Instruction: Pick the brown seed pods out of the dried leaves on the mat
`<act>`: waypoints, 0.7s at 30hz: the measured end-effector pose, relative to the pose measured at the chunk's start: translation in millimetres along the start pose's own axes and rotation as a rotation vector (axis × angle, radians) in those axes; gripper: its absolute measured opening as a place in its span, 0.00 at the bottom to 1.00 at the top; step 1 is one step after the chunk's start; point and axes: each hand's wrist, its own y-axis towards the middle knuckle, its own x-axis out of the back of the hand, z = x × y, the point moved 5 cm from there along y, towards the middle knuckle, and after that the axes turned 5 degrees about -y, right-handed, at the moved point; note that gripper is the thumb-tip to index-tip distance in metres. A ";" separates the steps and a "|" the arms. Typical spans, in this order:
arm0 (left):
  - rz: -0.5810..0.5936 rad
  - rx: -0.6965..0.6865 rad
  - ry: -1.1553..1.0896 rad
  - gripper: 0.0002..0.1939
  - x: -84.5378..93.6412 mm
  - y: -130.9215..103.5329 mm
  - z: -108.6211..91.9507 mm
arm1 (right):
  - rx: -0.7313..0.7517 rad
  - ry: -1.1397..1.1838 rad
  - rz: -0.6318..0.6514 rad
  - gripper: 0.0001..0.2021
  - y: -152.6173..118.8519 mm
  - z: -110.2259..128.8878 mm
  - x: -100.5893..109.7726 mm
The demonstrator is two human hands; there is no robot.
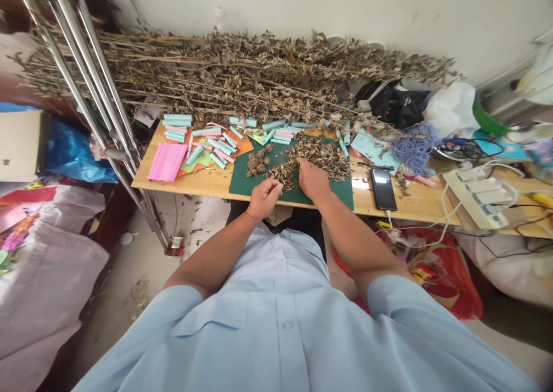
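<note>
Left hand (264,199) is curled closed at the near edge of the leaves (330,158), thumb against forefinger; whether a scrap is pinched there I cannot tell. Right hand (313,180) bends its fingers down into the same pile, their tips partly hidden, so its grip cannot be told either.

Brown, brittle and crumpled, the leaves spread loosely over a smooth, flat green mat (242,185) on the pale wooden counter (363,195). Knobbly, rounded clumps (258,162) sit together on the mat, just left of the pile. Along the mat's far edge and to its left lie slim paper rolls (222,146), light blue and pink, some resting on flat orange and green sheets. Further left is a ridged stack of pink paper (167,161).

Behind all this stretches a rough, tangled bank of dry stalks (216,75), woody and thick with shrivelled leaf. Shiny metal poles (93,72) slant in front of its left part. To the mat's right are a glossy black phone (383,189) with a white cable and a fluffy heap of purple cord (415,147).

Below the counter, a crinkled red bag (469,288) holds a yellow-and-red packet (425,272) among other items. Plugs fill much of the blocky power strip (475,193).
</note>
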 end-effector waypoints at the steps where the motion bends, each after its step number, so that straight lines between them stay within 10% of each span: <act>1: 0.002 0.003 0.000 0.15 0.2 0.0 -0.3 | 0.005 0.010 -0.004 0.25 0.3 -0.6 0.5; 13: 0.030 0.028 0.013 0.14 -0.4 0.3 0.7 | -0.123 0.523 -0.185 0.21 -20.0 -21.8 4.9; 21: 0.072 0.146 -0.092 0.17 -8.5 11.6 12.0 | -0.201 0.986 -0.036 0.21 -28.4 -1.4 3.5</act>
